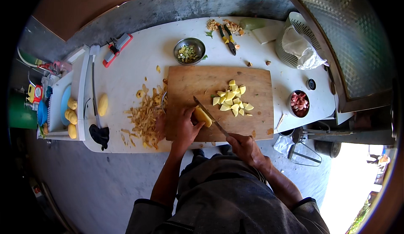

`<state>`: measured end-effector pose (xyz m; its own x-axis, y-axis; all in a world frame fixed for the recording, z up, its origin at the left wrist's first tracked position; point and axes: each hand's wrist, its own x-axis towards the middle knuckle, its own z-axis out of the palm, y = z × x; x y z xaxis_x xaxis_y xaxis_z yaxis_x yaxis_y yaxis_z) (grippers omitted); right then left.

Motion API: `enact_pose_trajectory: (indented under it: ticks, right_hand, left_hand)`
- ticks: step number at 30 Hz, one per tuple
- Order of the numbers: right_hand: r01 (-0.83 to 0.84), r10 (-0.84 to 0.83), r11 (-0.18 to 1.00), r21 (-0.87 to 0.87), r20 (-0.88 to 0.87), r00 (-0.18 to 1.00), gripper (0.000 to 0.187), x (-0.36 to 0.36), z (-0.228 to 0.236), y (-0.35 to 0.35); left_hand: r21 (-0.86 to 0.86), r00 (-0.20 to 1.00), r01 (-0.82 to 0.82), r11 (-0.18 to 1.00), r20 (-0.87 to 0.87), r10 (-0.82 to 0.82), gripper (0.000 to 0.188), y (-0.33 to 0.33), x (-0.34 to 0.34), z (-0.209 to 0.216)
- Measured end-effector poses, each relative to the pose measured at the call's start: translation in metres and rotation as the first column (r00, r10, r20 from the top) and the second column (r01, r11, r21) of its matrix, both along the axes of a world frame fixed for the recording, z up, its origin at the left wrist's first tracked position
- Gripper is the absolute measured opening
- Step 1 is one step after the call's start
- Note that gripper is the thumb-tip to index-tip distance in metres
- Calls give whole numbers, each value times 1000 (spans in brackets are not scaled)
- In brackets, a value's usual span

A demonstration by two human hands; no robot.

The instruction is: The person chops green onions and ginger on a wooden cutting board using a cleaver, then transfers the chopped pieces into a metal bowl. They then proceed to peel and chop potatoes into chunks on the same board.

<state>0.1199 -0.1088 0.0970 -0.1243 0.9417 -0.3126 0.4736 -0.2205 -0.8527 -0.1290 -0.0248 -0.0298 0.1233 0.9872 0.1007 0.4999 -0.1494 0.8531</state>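
Note:
On the wooden cutting board [181, 78], my left hand [184, 126] closes around a peeled yellow potato [203, 117], its fingers along the left side. My right hand [245, 149] grips the handle of a kitchen knife [215, 122]. The blade slants up and left along the potato's right side; whether it has cut in, I cannot tell. Right of the knife lies a loose heap of potato chunks [231, 97] on the board.
Potato peelings [145, 112] lie left of the board, near a whole potato [103, 104]. Behind it stand a metal bowl [189, 51] of chopped greens and pliers [227, 39]. At right are a bowl of diced meat [299, 103] and a basket [290, 51] with a plastic bag.

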Motion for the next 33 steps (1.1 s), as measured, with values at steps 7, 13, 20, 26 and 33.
enact_pose_trajectory:
  ticks: [7,13,20,26,33]
  right_hand:
    - [-24,27,997,79,-39,999,36,-3,-3,0]
    - [-29,28,1000,-12,-54,998,37,-2,1,1]
    - [-13,12,1000,-13,-39,999,38,-3,4,-2]
    - [3,-4,999,-48,-22,1000,39,-7,10,-3]
    - [-119,100,986,118,155,983,24,-14,-14,-2]
  left_hand:
    - [39,1000,-8,999,24,7,59,1,1,-20]
    - [-3,1000,-4,1000,14,4,58,4,1,-15]
    - [-25,997,2,1000,77,0,58,5,1,-8]
    - [-59,994,37,998,101,-31,54,6,-1,-12]
    - [-135,1000,31,990,9,-30,52,8,0,-6]
